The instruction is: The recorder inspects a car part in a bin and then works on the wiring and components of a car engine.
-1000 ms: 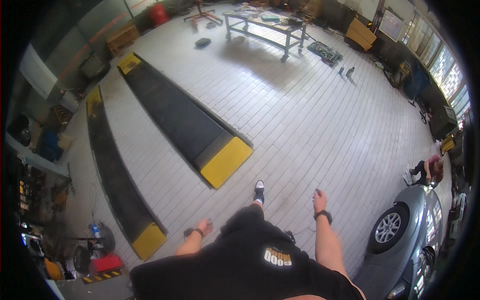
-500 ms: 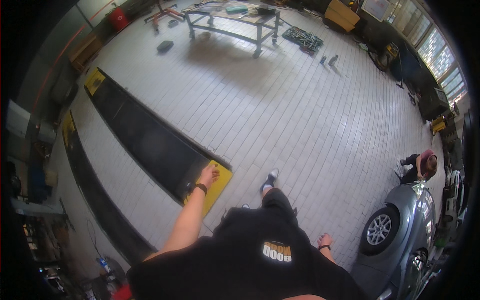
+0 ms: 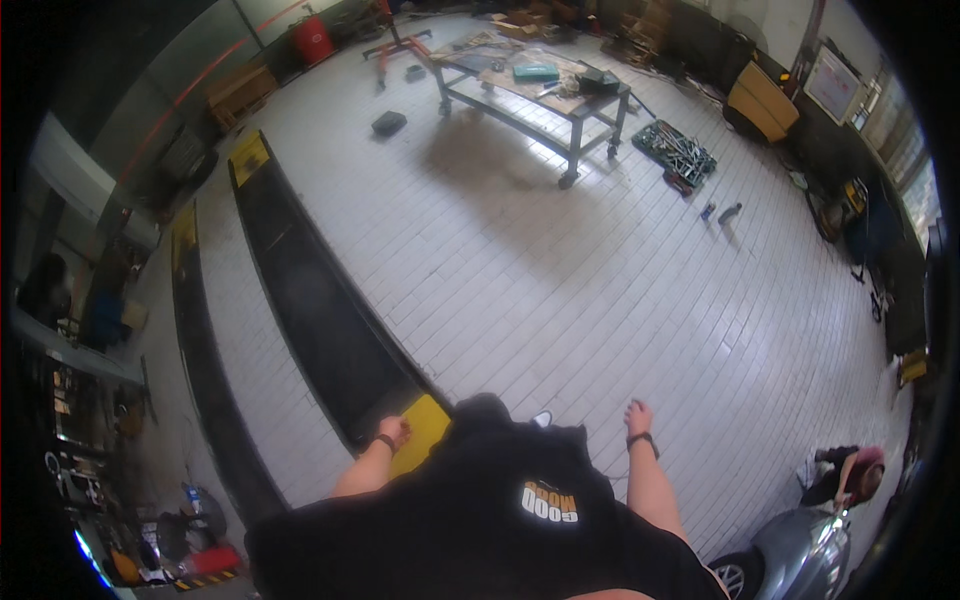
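My left hand [image 3: 395,432] swings low at my side, over the yellow end plate [image 3: 428,420] of a long dark floor lift ramp [image 3: 280,260], its fingers loosely curled around nothing. Out to the right, above the pale tiled floor [image 3: 560,330], is my right hand [image 3: 638,418], fingers apart and empty, with a dark band on the wrist. My black shirt covers the lower middle of the view, and part of a shoe [image 3: 543,418] shows beyond it.
A wheeled metal table [image 3: 470,62] stands ahead, a tool case [image 3: 660,150] and two small upright items [image 3: 730,213] beside it on the floor. A person [image 3: 860,468] crouches by a grey car [image 3: 810,550] at lower right. A second ramp [image 3: 200,330] runs along the left.
I have moved forward: the table looms larger and the car has slid toward the lower edge. My left hand swung forward, then back down, while my right hand swung back and forward again.
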Motion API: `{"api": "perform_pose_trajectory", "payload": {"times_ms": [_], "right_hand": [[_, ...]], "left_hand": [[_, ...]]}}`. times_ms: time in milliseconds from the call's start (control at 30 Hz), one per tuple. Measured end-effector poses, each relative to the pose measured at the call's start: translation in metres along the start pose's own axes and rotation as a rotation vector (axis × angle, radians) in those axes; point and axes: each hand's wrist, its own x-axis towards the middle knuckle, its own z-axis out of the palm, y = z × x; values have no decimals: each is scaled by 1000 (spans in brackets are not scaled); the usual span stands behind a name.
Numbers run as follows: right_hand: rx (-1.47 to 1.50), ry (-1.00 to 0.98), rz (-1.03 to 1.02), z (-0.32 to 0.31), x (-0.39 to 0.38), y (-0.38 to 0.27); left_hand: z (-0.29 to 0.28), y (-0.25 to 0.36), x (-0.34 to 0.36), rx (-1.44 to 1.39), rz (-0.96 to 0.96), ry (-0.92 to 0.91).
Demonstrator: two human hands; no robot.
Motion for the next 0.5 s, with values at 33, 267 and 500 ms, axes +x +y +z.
{"api": "perform_pose_trajectory", "payload": {"times_ms": [33,267,500], "right_hand": [[-58,-28,-64,19,26,-37],[-301,-119,-394,130,135,-194],[-160,53,-17,74,211,-134]], "left_hand": [[17,12,0,-52,60,27],[133,89,54,22,118,38],[225,195,223,172,196,-28]]}}
